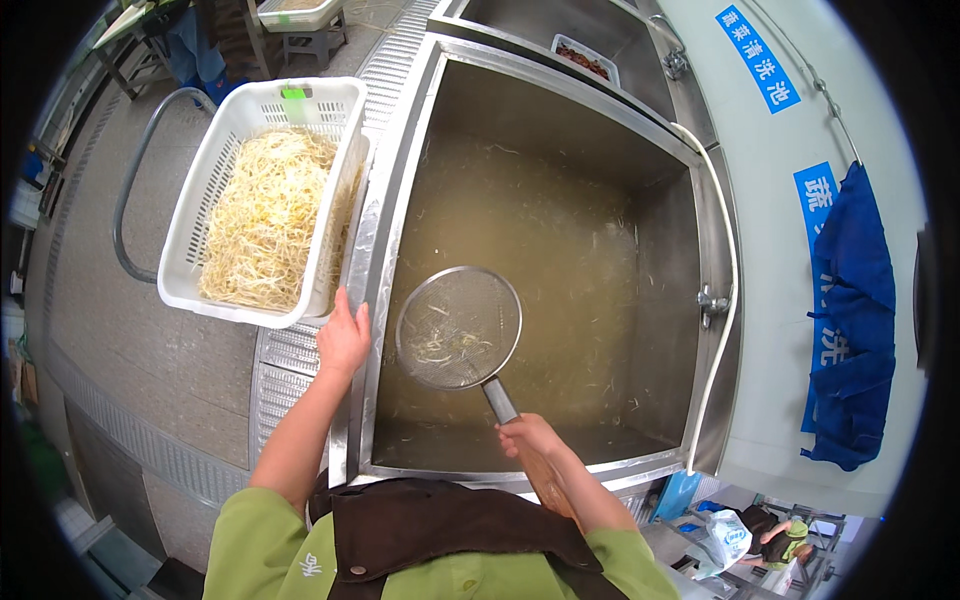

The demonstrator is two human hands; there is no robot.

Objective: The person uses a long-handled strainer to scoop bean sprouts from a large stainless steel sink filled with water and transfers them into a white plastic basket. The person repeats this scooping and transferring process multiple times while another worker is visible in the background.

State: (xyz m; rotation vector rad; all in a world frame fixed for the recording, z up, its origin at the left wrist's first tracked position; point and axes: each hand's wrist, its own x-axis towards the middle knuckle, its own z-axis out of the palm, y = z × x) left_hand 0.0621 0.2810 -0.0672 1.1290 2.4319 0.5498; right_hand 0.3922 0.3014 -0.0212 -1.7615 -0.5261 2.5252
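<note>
My right hand [529, 438] grips the wooden handle of a round wire-mesh skimmer [459, 328]. A few bean sprouts lie in the mesh, which is over the near left part of a deep stainless-steel sink [695, 247]. Cloudy water [555, 285] with scattered sprouts stands in the sink. My left hand [345, 337] is at the sink's left rim, fingers extended, close to the near right corner of a white plastic basket [341, 172]; whether it touches either cannot be told. The basket holds a large heap of bean sprouts [266, 217].
A white hose [724, 322] runs along the sink's right rim past a tap [712, 301]. A second basin beyond holds a small tray [613, 69] of reddish food. Blue cloth [855, 322] hangs on the right wall. Other people are at the upper left and lower right.
</note>
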